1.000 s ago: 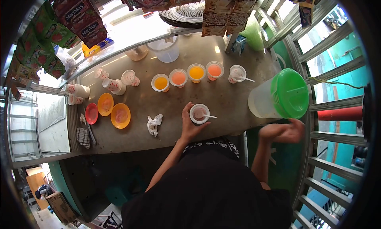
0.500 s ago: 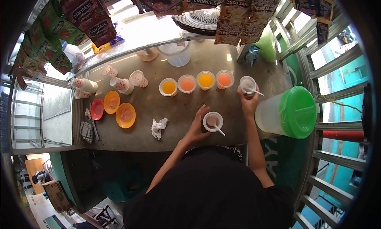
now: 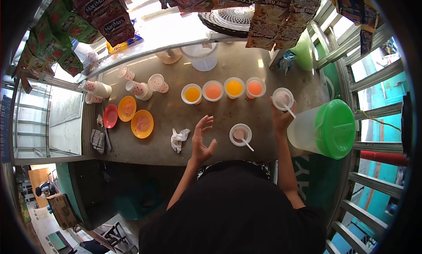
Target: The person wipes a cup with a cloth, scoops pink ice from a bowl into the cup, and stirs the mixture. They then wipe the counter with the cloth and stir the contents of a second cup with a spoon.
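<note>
In my right hand (image 3: 281, 117) is a plastic cup (image 3: 282, 98) with a white spoon in it, gripped near the green-lidded container. My left hand (image 3: 203, 142) hovers over the counter with fingers apart and holds nothing. Just to its right stands another plastic cup (image 3: 240, 134) with pinkish-brown contents and a white spoon leaning on its rim. Beyond my hands, a row of filled cups alternates between an orange drink (image 3: 192, 94) and a pink drink (image 3: 213, 91). A crumpled white cloth or tissue (image 3: 179, 140) lies left of my left hand.
A large clear container with a green lid (image 3: 335, 129) stands at the right. On the left are orange plates (image 3: 142, 124), a red plate (image 3: 110, 116), stacked patterned cups (image 3: 140, 90) and a checked cloth (image 3: 98, 140). A clear bucket (image 3: 201, 60) sits at the back; sachets (image 3: 110, 16) hang overhead.
My left hand has let go of the near cup and moved left, its fingers spreading. My right hand has lifted the other cup slightly. The whole view has shifted a little.
</note>
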Tool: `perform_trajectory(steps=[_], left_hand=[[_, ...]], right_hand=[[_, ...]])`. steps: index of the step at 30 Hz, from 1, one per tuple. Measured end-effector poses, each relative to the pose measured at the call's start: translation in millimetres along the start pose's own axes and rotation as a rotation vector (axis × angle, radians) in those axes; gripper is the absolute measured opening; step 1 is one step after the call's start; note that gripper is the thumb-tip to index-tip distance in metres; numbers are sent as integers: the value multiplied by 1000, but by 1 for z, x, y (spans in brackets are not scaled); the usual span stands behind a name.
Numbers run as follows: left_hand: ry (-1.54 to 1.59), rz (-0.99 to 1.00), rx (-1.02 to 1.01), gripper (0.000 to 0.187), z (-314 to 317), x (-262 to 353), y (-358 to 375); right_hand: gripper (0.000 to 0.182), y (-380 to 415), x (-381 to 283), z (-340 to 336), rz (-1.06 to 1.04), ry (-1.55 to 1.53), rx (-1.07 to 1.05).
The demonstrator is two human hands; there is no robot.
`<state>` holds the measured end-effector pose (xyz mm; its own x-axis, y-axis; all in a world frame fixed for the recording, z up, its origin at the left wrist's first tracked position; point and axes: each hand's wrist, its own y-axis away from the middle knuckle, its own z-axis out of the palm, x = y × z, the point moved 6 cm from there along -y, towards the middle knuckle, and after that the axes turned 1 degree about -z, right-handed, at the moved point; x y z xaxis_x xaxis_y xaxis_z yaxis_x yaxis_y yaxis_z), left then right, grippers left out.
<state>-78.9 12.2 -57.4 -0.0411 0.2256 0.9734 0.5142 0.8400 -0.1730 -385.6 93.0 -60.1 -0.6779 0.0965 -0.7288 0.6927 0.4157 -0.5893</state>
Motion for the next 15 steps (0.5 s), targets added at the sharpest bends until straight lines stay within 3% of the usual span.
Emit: perform_trajectory(steps=[8,12,15], left_hand=[[40,149,-34,64,24,38,-22],[-36,235,-158,69,46,65,-32],[-50,283,-114,70,54,77,-34]], right_hand=[[50,7,-100,-26,-23,6,-13],[54,13,-135,-24,74,-221,-204],[59,23,-158,-12,-163,-290,-456]])
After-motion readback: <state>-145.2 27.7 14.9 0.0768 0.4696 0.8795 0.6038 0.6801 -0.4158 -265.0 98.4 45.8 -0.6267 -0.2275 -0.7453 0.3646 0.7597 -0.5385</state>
